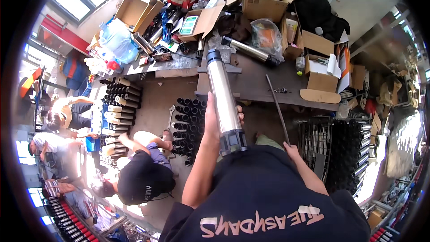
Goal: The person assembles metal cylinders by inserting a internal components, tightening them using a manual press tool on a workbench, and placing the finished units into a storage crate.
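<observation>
A silver metal cylinder (222, 90) with dark end caps stands tilted in front of my body. My left hand (212, 118) is wrapped round its lower half, fingertips showing on the far side. Its slotted dark lower end rests close to my shirt. Off to the right, my right hand (291, 150) is closed round the near end of a thin dark metal rod (278, 110). The rod's far end reaches over the workbench (255, 78). Another silver cylinder with dark ends (251, 51) lies on the bench beyond.
Cardboard boxes (265, 6), plastic bags and loose parts crowd the bench. Rows of black tubular parts (188, 121) stand on the floor at left. A co-worker in a black shirt (145, 177) sits nearby, others farther left. A wire rack (316, 145) of rods stands at right.
</observation>
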The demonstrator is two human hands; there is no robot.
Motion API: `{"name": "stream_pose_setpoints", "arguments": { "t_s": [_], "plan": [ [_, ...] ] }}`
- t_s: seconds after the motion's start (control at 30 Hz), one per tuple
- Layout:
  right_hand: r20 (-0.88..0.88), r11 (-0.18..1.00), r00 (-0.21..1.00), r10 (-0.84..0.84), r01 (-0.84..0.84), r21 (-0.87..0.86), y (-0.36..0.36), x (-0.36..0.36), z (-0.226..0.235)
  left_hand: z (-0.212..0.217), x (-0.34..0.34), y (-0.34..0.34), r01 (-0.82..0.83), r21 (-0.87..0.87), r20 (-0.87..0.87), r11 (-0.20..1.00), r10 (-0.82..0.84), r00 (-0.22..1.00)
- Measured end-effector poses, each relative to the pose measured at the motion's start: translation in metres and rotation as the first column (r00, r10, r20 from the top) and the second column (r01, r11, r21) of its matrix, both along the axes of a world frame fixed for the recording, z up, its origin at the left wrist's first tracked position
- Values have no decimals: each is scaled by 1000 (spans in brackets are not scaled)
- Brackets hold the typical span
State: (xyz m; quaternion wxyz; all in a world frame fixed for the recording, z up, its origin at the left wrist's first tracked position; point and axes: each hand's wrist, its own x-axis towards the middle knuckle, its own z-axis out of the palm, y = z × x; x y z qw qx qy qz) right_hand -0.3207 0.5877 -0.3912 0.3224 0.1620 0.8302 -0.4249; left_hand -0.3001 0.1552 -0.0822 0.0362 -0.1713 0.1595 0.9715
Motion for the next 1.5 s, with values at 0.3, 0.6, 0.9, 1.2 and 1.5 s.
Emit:
{"name": "stream_pose_setpoints", "arguments": {
  "t_s": [0.3, 0.6, 0.9, 1.2, 1.5],
  "plan": [
    [-274, 925, 959, 73, 38, 378, -14, 16, 57, -17, -4, 7, -15, 169, -15, 985, 18, 1000],
    [-550, 981, 814, 188, -129, 143, -50, -25, 149, -13, -18, -6, -241, 503, 28, 830, 262, 965],
    [-773, 864, 462, 434, -456, 213, -91, -167, 235, -2, -120, -97, -444, 352, 302, 824, 349, 887],
    [-759, 661, -28, 651, -470, 585, -98, -394, 321, 1, -151, -115, -363, 383, 419, 849, 191, 888],
    [-739, 752, 142, 659, -143, 643, -178, -379, 352, 44, -134, -104, -682, 513, 757, 521, 100, 645]
  ]
}}
